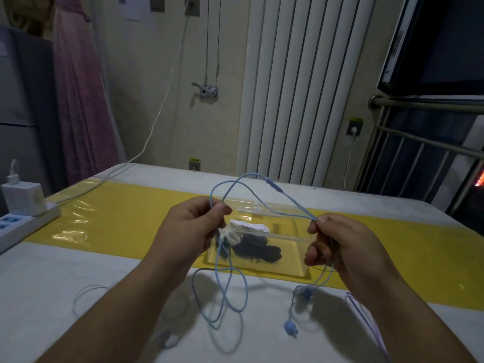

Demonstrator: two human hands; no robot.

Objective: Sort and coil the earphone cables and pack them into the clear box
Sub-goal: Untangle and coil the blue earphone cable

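There is a single view, from a wide-angle camera worn on the person's head. It looks forward and down along both forearms, close to the hands, whose fingers (221, 209) sit near the middle of the frame. Below them the surface (78, 271) fills the lower half; beyond the fingers the view faces a wall and radiator (301, 87). The edges bend with the lens.

1. No text, brand or number can be read anywhere in the head view
2. The yellow labels (356, 120) above the wall sockets (354, 130) carry dark marks, too small to make out
3. The papers (136, 7) pinned on the wall show no legible print
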